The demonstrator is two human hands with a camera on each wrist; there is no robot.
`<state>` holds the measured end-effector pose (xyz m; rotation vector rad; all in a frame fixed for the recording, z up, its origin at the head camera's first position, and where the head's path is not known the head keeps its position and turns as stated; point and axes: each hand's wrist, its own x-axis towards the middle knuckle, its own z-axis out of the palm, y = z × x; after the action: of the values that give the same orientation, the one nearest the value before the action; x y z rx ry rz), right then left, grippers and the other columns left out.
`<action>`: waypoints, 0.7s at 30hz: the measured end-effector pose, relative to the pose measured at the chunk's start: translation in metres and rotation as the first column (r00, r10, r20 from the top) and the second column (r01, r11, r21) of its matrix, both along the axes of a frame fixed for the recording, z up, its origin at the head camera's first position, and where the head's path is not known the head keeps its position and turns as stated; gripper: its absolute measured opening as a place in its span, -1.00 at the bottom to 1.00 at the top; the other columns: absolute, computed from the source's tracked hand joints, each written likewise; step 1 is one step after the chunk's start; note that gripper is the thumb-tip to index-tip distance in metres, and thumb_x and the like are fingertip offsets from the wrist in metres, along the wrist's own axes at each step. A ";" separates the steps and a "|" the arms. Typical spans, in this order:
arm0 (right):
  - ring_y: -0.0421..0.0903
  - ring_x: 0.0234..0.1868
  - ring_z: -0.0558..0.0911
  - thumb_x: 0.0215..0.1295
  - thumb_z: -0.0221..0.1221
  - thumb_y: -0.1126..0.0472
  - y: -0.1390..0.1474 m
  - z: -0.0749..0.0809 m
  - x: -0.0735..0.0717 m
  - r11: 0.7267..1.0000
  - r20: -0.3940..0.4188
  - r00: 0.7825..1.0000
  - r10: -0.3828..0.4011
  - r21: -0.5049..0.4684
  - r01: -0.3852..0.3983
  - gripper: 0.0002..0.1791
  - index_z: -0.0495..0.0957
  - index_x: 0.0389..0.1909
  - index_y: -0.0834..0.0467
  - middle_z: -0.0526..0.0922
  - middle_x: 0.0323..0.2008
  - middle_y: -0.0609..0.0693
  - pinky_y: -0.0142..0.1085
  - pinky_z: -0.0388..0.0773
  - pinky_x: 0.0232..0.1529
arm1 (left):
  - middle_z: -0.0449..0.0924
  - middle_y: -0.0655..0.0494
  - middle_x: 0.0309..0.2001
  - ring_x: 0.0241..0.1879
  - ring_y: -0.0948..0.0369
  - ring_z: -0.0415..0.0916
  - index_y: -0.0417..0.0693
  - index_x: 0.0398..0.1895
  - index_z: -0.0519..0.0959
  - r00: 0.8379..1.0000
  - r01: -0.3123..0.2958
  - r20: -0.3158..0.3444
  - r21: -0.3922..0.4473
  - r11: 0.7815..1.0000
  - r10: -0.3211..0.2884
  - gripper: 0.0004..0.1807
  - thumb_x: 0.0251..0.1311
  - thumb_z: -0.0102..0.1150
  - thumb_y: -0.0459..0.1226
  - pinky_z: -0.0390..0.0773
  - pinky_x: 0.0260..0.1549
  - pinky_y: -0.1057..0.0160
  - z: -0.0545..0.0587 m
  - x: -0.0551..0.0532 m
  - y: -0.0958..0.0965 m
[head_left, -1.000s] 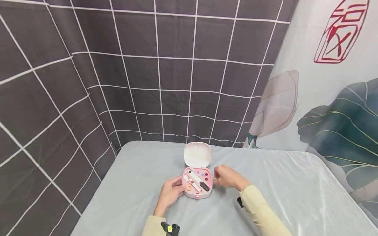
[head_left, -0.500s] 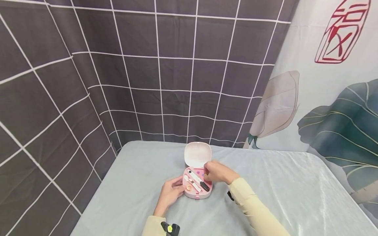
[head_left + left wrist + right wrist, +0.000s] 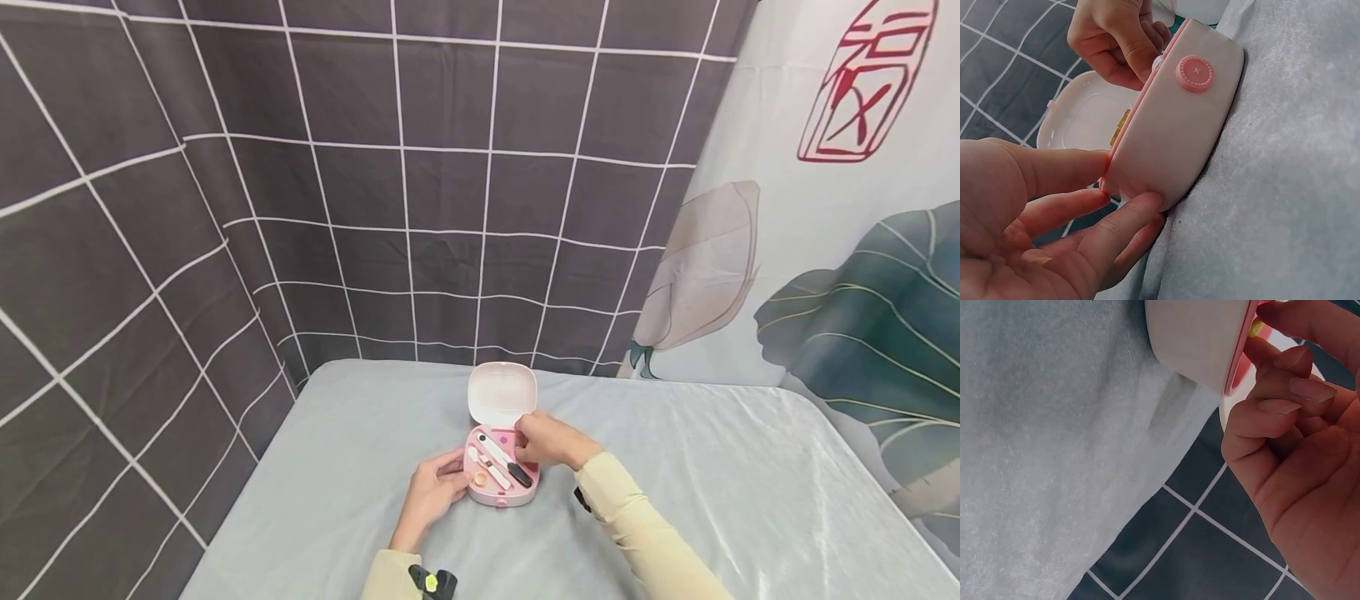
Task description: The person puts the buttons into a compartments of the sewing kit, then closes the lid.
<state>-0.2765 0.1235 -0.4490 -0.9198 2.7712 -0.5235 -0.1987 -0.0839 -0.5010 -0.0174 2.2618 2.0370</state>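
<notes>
Pink box [image 3: 1175, 125]: right hand [image 3: 551, 440] moved in over it, pinching yellow bit [image 3: 1255, 327], placing underway, I judge; left hand [image 3: 435, 485] clamps side.

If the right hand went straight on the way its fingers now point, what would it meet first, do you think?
Most likely the pink tray; the right hand pinches a small yellow piece close to it, though depth is unclear.

Dark cloth [image 3: 446, 190] (white-gridded) hangs behind the pale-covered table [image 3: 360, 437].
</notes>
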 end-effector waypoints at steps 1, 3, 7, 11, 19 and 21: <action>-0.29 -0.68 0.37 -0.04 0.22 0.27 0.000 0.000 0.000 1.000 0.001 1.000 -0.001 0.001 0.001 -0.86 0.48 -0.67 0.08 0.42 -0.74 -0.17 -0.45 0.36 -0.68 | 0.52 -0.24 -0.08 -0.14 0.04 0.57 -0.39 0.13 0.39 1.000 0.001 -0.001 0.001 1.000 -0.001 -0.50 0.06 0.16 -0.44 0.64 -0.20 0.17 0.000 0.000 0.000; -0.28 -0.67 0.38 -0.03 0.23 0.26 0.001 0.001 0.000 1.000 0.006 1.000 -0.004 0.002 0.004 -0.86 0.49 -0.66 0.08 0.43 -0.73 -0.17 -0.45 0.37 -0.66 | 0.52 -0.25 -0.09 -0.14 0.04 0.57 -0.40 0.13 0.39 1.000 0.002 -0.006 -0.003 1.000 -0.002 -0.50 0.07 0.16 -0.45 0.64 -0.21 0.16 0.000 0.000 -0.001; -0.27 -0.66 0.37 0.01 0.23 0.25 0.003 0.005 0.003 1.000 0.008 1.000 -0.009 -0.014 0.009 -0.85 0.49 -0.65 0.08 0.42 -0.72 -0.17 -0.44 0.36 -0.65 | 0.53 -0.25 -0.09 -0.13 0.02 0.57 -0.39 0.12 0.40 1.000 0.000 -0.009 -0.008 1.000 -0.001 -0.51 0.07 0.15 -0.45 0.64 -0.20 0.16 0.000 0.000 -0.001; -0.28 -0.67 0.36 0.05 0.22 0.25 0.005 0.006 0.003 0.999 0.011 1.000 -0.004 -0.046 0.005 -0.85 0.49 -0.64 0.09 0.41 -0.73 -0.17 -0.45 0.33 -0.66 | 0.53 -0.23 -0.09 -0.13 0.04 0.57 -0.36 0.12 0.42 1.000 -0.012 -0.003 -0.016 1.000 0.012 -0.52 0.07 0.15 -0.45 0.64 -0.20 0.18 0.001 0.000 -0.002; -0.27 -0.66 0.37 0.06 0.25 0.24 0.004 0.002 0.002 0.999 0.009 1.000 0.007 -0.039 -0.006 -0.83 0.50 -0.64 0.09 0.43 -0.72 -0.17 -0.44 0.36 -0.65 | 0.53 -0.26 -0.10 -0.13 0.01 0.57 -0.41 0.12 0.40 1.000 0.004 -0.010 -0.005 1.000 -0.004 -0.50 0.06 0.17 -0.45 0.64 -0.20 0.16 0.003 0.002 -0.002; -0.27 -0.66 0.37 0.07 0.24 0.24 0.004 0.002 0.002 0.999 0.003 1.000 0.007 -0.044 -0.007 -0.84 0.50 -0.63 0.09 0.43 -0.71 -0.17 -0.44 0.36 -0.65 | 0.52 -0.27 -0.10 -0.13 0.01 0.57 -0.42 0.12 0.39 1.000 0.005 -0.006 -0.001 1.000 -0.005 -0.51 0.06 0.16 -0.45 0.63 -0.20 0.15 0.004 0.003 -0.001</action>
<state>-0.2748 0.1279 -0.4473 -0.9365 2.7629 -0.5861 -0.1960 -0.0852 -0.4972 -0.0053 2.2640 2.0367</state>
